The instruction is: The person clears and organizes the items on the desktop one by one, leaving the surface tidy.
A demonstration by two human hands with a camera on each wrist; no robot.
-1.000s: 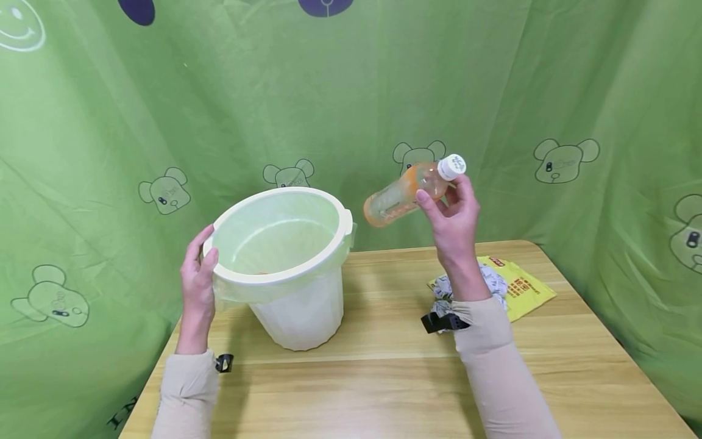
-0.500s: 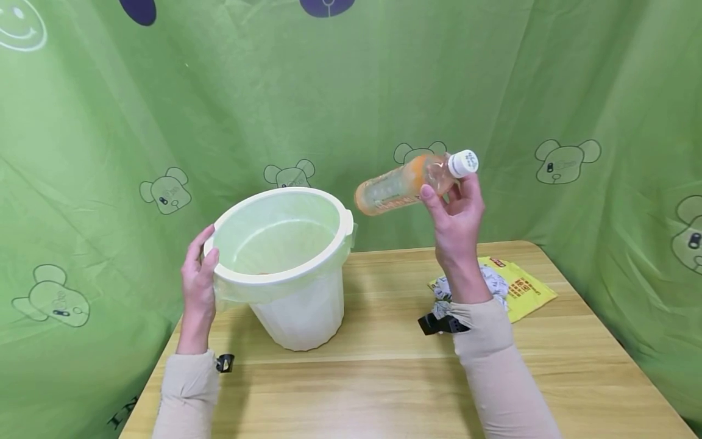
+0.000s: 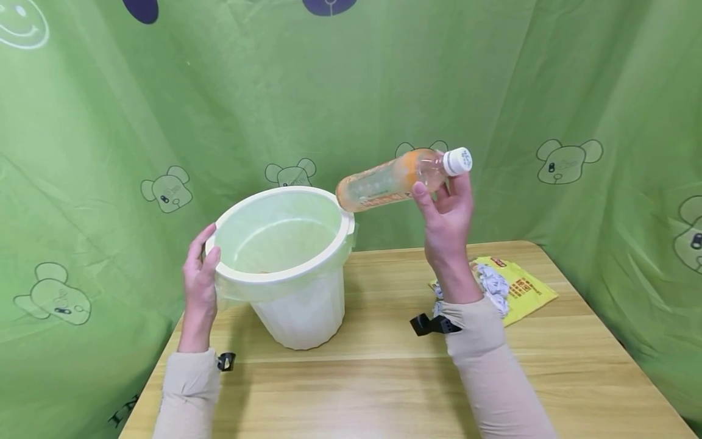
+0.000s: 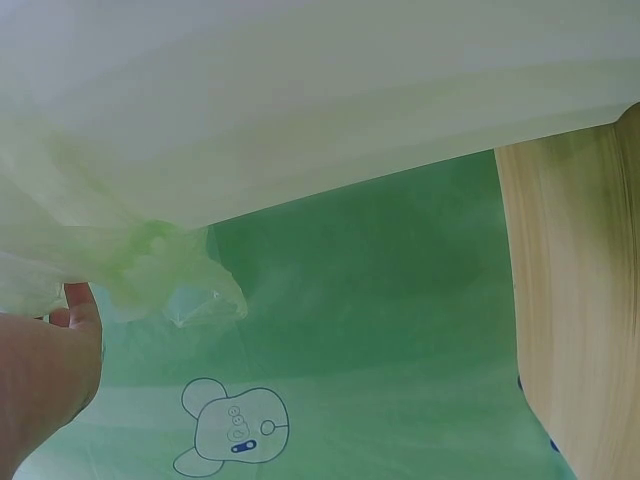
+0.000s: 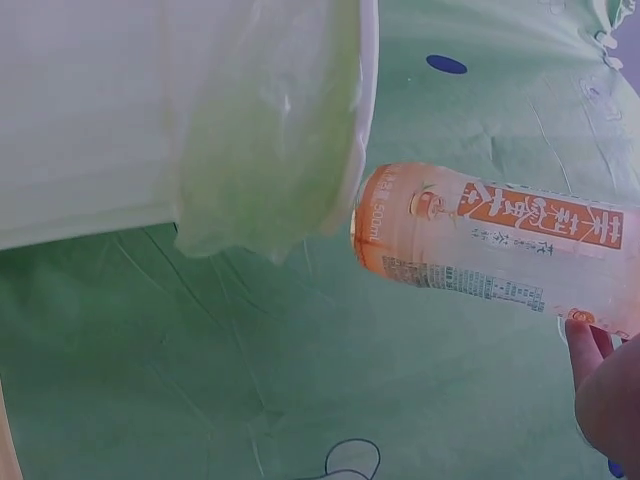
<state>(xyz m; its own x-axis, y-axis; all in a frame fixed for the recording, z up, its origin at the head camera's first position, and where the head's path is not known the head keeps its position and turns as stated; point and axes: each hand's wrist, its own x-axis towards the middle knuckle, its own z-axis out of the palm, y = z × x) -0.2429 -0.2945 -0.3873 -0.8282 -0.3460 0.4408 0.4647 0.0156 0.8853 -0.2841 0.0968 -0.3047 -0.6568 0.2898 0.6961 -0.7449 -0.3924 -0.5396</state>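
A white trash can with a thin green liner bag folded over its rim stands on the table, leaning a little. My left hand grips its rim at the left, thumb on top. In the left wrist view that hand shows beside the bunched liner. My right hand holds a clear plastic drink bottle with an orange label near its white cap. The bottle lies tilted in the air, its base by the can's right rim. Something small and orange, mostly hidden, shows inside the can.
Crumpled paper and a flat yellow wrapper lie on the wooden table at the right, partly behind my right forearm. A green curtain hangs behind and at both sides.
My right hand has brought the bottle leftward and levelled it, so its base has come from right of the can to its rim. The left hand and the can have stayed in place.
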